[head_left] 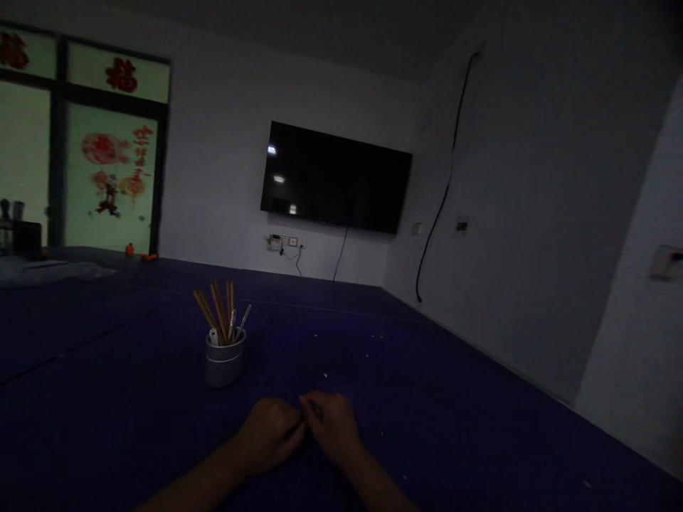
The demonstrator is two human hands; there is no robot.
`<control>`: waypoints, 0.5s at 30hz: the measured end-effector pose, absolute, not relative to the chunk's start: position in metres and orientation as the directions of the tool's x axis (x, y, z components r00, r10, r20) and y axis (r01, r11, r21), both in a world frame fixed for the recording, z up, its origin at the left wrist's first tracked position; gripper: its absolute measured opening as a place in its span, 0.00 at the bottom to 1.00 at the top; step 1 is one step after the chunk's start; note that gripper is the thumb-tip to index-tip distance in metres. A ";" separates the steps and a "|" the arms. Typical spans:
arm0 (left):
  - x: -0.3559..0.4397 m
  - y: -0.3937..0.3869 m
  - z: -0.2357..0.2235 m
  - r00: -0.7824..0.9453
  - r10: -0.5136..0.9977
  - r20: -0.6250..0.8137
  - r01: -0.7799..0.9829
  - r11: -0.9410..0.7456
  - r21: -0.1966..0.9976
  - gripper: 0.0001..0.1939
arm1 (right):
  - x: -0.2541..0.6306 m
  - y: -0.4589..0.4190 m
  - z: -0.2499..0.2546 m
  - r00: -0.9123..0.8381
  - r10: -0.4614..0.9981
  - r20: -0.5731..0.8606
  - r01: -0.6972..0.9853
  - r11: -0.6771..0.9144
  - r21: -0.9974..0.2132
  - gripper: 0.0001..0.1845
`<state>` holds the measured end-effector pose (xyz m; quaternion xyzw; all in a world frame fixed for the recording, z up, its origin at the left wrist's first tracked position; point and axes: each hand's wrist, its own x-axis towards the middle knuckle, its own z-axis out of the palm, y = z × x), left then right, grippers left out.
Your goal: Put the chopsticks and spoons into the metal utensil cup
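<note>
My left hand (pixel 272 432) and my right hand (pixel 331 427) rest close together, knuckles up, on the dark blue table top (pixel 453 419). The fingers of both are curled closed, and their tips meet or nearly meet. Whether anything is between them is hidden in the dim light. Just beyond my left hand stands a grey cup (pixel 224 366), upright. Several wooden chopsticks (pixel 218 306) lean in it, along with a white spoon handle (pixel 213 336) and shiny metal handles (pixel 233 325). Neither hand touches the cup.
Small white scraps (pixel 325 375) dot the table. At the far left lie clear plastic wrapping (pixel 53 272), a dark box (pixel 26 238) and small orange objects (pixel 148 257). A wall television (pixel 336 178) hangs beyond the table. A black cable (pixel 440 206) runs down the right wall.
</note>
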<state>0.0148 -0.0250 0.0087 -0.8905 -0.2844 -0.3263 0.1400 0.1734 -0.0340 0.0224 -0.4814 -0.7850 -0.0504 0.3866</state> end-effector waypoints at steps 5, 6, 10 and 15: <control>0.015 -0.025 0.008 0.630 0.419 0.654 0.595 -0.802 -0.059 0.12 | 0.174 -0.033 0.021 -0.250 0.720 0.647 0.792 0.537 -0.291 0.24; 0.015 -0.025 0.008 0.629 0.422 0.653 0.597 -0.800 -0.058 0.12 | 0.175 -0.033 0.022 -0.255 0.723 0.642 0.796 0.534 -0.285 0.24; 0.015 -0.025 0.009 0.629 0.442 0.640 0.609 -0.792 -0.051 0.11 | 0.175 -0.033 0.022 -0.279 0.716 0.639 0.797 0.544 -0.261 0.23; 0.015 -0.025 0.011 0.637 0.456 0.622 0.610 -0.791 -0.044 0.11 | 0.176 -0.032 0.022 -0.276 0.726 0.630 0.803 0.535 -0.264 0.22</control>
